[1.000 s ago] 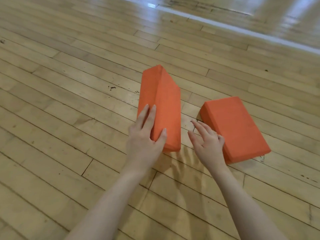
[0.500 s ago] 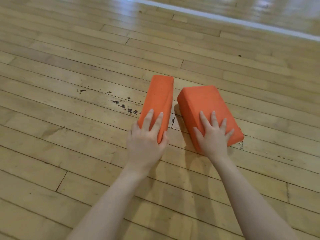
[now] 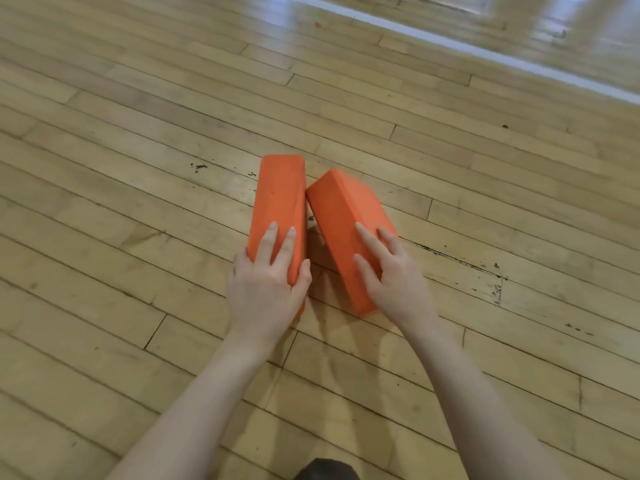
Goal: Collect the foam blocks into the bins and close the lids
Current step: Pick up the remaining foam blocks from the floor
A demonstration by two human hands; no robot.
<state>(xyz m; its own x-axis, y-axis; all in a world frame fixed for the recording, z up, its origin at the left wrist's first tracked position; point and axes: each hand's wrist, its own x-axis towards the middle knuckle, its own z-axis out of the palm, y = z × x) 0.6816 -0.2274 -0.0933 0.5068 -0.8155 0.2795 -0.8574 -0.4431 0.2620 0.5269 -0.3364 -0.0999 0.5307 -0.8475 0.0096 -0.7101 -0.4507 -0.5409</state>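
Orange foam, two blocks, stands on the wooden floor (image 3: 138,168). The left block (image 3: 280,199) stands on its long edge; the left hand (image 3: 266,289) grips its near end, fingers on top, thumb curled round the side. Just right of it, nearly touching at the far corners, the right block (image 3: 343,220) tilts; the right hand (image 3: 391,275) holds its near end with spread fingers.

Bright, even light; glare on far floor (image 3: 519,26); slight blur.
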